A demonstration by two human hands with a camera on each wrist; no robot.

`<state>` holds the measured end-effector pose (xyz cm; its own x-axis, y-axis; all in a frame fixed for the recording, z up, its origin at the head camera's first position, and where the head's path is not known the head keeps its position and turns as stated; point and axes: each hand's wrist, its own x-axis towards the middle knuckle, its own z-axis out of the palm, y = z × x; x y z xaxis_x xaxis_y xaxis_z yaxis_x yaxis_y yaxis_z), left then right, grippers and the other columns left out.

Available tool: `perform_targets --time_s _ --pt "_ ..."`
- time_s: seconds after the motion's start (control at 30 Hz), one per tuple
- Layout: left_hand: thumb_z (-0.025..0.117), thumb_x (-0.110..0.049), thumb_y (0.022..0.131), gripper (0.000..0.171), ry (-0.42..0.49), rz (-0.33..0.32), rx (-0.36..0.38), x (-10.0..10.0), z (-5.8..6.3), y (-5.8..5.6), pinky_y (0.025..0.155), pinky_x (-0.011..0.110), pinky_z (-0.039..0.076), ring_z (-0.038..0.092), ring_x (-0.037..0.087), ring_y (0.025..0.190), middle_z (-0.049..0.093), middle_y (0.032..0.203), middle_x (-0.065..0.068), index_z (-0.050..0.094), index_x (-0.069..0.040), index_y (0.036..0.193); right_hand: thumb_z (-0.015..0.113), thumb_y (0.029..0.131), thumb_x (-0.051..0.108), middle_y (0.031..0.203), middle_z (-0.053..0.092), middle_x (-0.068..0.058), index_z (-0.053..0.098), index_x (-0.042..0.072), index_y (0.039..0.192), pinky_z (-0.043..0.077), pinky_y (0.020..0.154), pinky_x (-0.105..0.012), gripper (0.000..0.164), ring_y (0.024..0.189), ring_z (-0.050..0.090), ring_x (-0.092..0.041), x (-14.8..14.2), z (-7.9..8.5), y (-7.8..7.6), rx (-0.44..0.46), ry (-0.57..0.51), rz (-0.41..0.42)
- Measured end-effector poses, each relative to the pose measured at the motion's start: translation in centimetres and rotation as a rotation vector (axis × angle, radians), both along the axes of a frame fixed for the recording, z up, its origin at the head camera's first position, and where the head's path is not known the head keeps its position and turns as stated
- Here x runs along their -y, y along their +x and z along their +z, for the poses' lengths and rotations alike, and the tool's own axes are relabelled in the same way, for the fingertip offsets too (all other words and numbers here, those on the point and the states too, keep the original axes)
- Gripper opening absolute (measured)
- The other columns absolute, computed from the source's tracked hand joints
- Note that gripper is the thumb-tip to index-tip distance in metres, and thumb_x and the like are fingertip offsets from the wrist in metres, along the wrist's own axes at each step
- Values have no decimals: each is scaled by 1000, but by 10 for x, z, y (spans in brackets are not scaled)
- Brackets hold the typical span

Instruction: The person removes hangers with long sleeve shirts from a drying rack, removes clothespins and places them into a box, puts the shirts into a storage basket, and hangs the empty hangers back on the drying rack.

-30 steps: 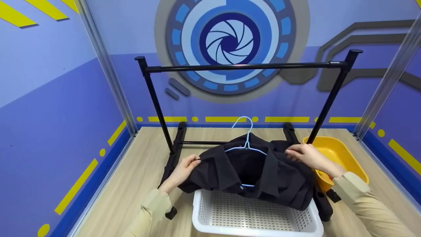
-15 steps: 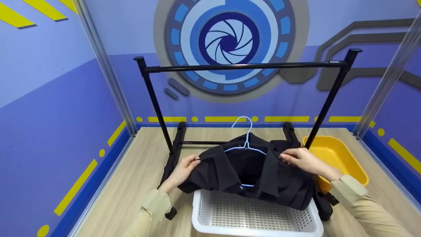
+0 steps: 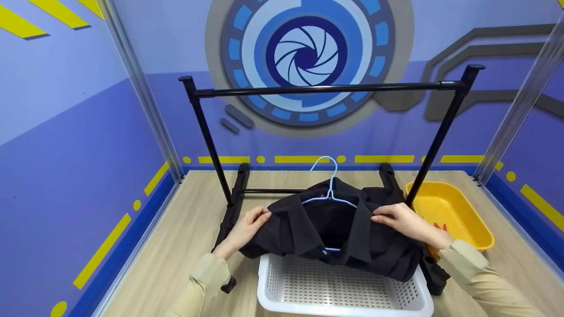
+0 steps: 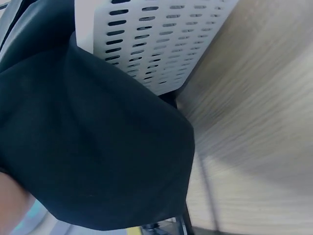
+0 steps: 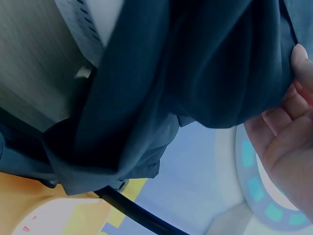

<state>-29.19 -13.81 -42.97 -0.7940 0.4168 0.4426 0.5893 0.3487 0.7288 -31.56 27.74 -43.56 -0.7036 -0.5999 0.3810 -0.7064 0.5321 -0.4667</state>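
Blue and purple wall panels [image 3: 176, 119] close in a pale wood-grain desk [image 3: 176, 264], with a round, aperture-like emblem [image 3: 304, 53] on the far wall. On the desk stands a black garment rack [image 3: 330, 89]. Low between its uprights, the black shirt [image 3: 304, 233] lies across the far part of a white perforated basket [image 3: 343, 311], collar spread towards the near side. A light-blue hanger [image 3: 330, 193] sits inside the collar, its hook pointing up, well below the rack's top bar and apart from it.

Over the last second the right hand [image 3: 407, 220] has slid left, from the outer shoulder to a spot just beside the collar. The left hand [image 3: 244, 226] has scarcely moved, and the shirt and hanger lie much as before. I judge that this brings the shirt under control from both sides of the neck, with the hanger framed between.

The left hand's grip pinches cloth at the left shoulder; the right's holds the fabric between thumb and fingers, as the right wrist view confirms. The left wrist view shows mostly draped cloth, with little of that hand.

At the right is a yellow bin [image 3: 456, 211] with small red bits [image 3: 440, 226] too small to identify. No brand, label or lettering can be read; a pale spot [image 3: 326, 252] low on the collar may be a button.
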Motion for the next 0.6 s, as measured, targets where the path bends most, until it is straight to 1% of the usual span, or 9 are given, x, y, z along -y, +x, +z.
perform_targets --time_s 0.1,0.17,0.3,0.37,0.43,0.53,0.6 --pt "50 -9 93 14 -22 -6 -2 -1 2 1 67 28 38 50 16 71 58 80 9 59 2 92 59 89 13 83 62 7 67 12 89 43 58 -22 8 65 53 -7 1 0 0 -28 -12 14" --pt "51 -11 93 14 -37 -9 9 -2 3 1 69 29 39 52 15 74 59 83 7 59 0 94 59 88 13 81 61 7 66 12 88 42 57 -22 7 64 52 -7 2 0 0 -45 -13 24" --pt "54 -15 92 17 -52 -20 48 -4 6 1 77 33 40 54 15 85 59 94 5 58 -1 102 60 88 12 79 59 8 65 12 87 42 56 -21 6 62 51 -7 2 -1 -1 -64 -15 22" --pt "55 -22 92 22 -67 -19 56 -4 0 -6 79 34 39 53 14 89 59 98 1 58 -4 105 60 87 10 77 58 9 64 12 86 41 55 -21 4 61 50 -6 3 -1 0 -77 -17 17" --pt "55 -30 91 27 -95 -12 41 -6 -6 -14 80 34 39 53 13 91 58 100 -2 57 -8 108 60 87 8 76 56 9 62 12 85 40 55 -20 5 60 48 -6 3 -2 0 -92 -19 13" --pt "54 -41 89 35 -136 -16 -7 -10 -15 -24 79 32 40 53 10 91 58 102 -7 57 -14 110 60 86 5 73 52 9 59 12 83 38 54 -20 8 59 46 -6 4 -2 1 -114 -25 15" --pt "55 -43 88 38 -156 -30 -56 -15 -12 -25 79 32 40 53 10 91 58 103 -6 56 -13 112 60 86 4 72 51 9 58 12 83 37 53 -19 9 59 45 -5 4 -2 1 -125 -27 18"
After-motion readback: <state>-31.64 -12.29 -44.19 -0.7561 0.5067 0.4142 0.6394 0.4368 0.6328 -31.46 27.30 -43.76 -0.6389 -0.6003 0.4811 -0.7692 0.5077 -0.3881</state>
